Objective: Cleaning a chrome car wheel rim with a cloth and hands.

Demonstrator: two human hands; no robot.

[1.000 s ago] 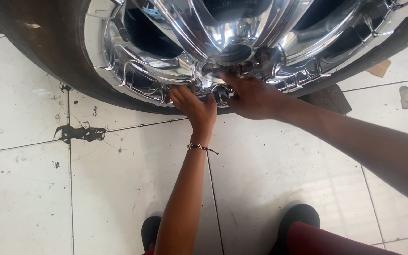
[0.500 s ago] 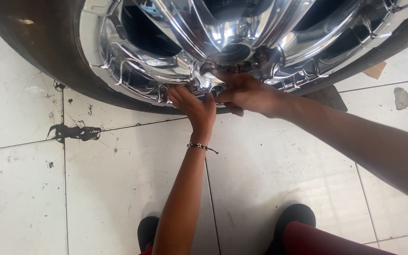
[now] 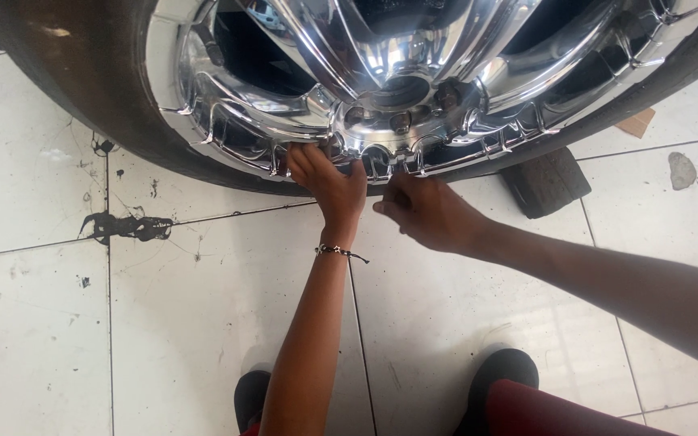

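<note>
View from above of a chrome wheel (image 3: 381, 73) mounted in a dark tyre (image 3: 98, 97) that stands upright on a floor of pale tiles (image 3: 163, 323). The polished spokes converge on a central hub (image 3: 401, 101), around which several lug recesses are visible; the wheel fills the upper part of the view. The left hand (image 3: 329, 182) lies against the lower rim of the wheel, palm toward the metal and fingers spread and pressed onto the chrome edge just below the hub; it grips nothing that can be made out. A thin beaded bracelet (image 3: 337, 252) circles its wrist. The right hand (image 3: 430, 214) hangs just below the rim, apart from the metal, with its fingers curled loosely inward; whether anything small lies within them cannot be told. The two hands are near each other, the right just beside the left. A dark wedge-shaped block (image 3: 544, 182) sits on the floor against the tyre to the right of the hands, and a small piece of cardboard (image 3: 636, 123) lies beyond it. Black stains (image 3: 127, 228) mark the tile on the left. At the bottom edge, two dark shoes (image 3: 502, 375) and a stretch of red trouser leg (image 3: 559, 412) are visible.
</note>
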